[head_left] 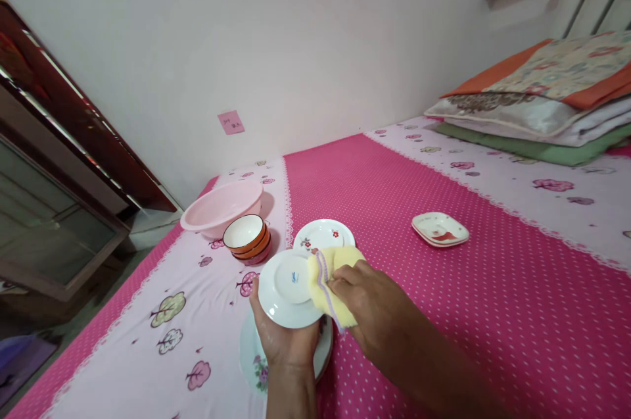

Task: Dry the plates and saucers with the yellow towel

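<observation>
My left hand point(286, 342) grips a white plate point(280, 297) by its lower edge, its underside with a small blue mark turned toward me. Bunched in my right hand point(362, 294) is a pale yellow cloth point(323, 294) with a purple-striped edge, pressed against the plate's right side. Below my left hand lie larger plates point(251, 353) with a purple flower print, partly hidden by my wrist. Just beyond the held plate rests another white plate point(323, 229) with small red flowers.
Left of the plates stand stacked orange-brown bowls point(245, 235) with white insides, beside a pink basin point(224, 205). Small squarish dishes point(438, 228) sit to the right on the pink dotted bedsheet point(493, 314). Folded bedding point(542, 103) is piled at the far right, against the wall point(296, 44).
</observation>
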`<state>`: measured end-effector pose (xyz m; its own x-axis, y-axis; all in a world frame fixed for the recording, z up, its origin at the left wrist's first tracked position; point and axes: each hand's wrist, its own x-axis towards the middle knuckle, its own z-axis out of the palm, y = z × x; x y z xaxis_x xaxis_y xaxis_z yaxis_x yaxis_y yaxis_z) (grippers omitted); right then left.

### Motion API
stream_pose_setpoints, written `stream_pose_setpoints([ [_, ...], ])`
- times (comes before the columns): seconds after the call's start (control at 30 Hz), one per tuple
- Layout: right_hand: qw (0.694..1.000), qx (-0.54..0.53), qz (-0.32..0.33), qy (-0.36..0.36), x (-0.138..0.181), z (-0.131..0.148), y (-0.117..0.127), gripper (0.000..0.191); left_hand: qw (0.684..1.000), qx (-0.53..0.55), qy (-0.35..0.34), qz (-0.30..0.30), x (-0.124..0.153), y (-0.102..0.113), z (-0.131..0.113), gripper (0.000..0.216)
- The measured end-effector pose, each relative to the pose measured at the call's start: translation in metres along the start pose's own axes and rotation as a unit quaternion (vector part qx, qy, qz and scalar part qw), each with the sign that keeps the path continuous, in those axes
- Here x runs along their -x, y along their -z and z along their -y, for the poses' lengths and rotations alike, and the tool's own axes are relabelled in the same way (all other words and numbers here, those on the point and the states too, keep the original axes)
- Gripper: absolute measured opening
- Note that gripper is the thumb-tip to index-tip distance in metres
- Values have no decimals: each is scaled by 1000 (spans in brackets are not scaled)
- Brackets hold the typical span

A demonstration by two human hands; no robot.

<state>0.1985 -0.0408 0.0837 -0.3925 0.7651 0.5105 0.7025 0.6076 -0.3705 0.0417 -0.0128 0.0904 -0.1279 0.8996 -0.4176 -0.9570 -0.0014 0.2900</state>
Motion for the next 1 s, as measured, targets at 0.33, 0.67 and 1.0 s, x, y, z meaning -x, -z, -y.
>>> stream_pose_setpoints([
  [0.33, 997, 2, -47, 65, 6, 31, -4, 38, 993, -115, 8, 33, -1, 11, 0, 58],
  [0.67, 995, -32, -76, 59, -15, 47, -5, 34, 959, -241, -135, 64, 2, 29, 7, 59],
  [1.0, 991, 7, -115, -62, -21, -7, 7, 62, 984, -111, -9, 137, 12, 10, 49, 48],
])
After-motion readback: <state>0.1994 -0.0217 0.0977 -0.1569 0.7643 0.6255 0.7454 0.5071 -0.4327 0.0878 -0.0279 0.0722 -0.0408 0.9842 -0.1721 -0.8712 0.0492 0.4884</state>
